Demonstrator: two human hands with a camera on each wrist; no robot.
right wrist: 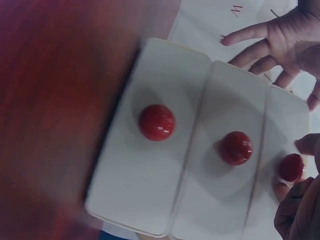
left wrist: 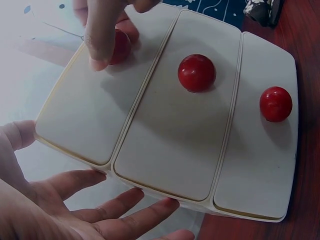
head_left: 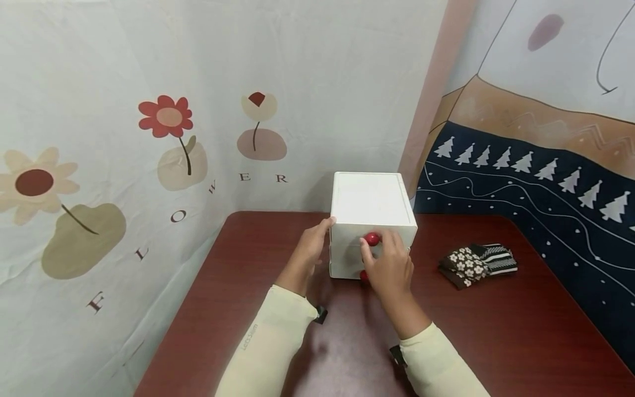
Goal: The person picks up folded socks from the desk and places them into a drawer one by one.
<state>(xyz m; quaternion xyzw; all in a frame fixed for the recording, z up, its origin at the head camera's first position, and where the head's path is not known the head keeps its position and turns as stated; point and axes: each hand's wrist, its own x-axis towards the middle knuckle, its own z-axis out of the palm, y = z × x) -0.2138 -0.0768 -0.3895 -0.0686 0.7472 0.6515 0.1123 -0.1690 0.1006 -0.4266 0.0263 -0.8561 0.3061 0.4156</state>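
Observation:
A small white three-drawer box [head_left: 373, 199] stands on the table, each drawer front bearing a round red knob. My right hand [head_left: 393, 267] is at the top drawer, thumb and fingers on either side of its knob [head_left: 371, 239], pinching it. Along the box's left side, my left hand [head_left: 311, 243] rests with fingers extended, its thumb at the upper front corner. In the left wrist view, the middle knob [left wrist: 196, 73] and the bottom knob [left wrist: 276, 104] are untouched. All three drawer fronts sit nearly level with one another.
A folded dark fabric item [head_left: 477, 266] with white flowers and stripes lies right of the box. The reddish-brown table [head_left: 238, 264] meets a flower-printed cloth wall [head_left: 317, 71] behind and a dark tree-patterned hanging [head_left: 545, 193] on the right.

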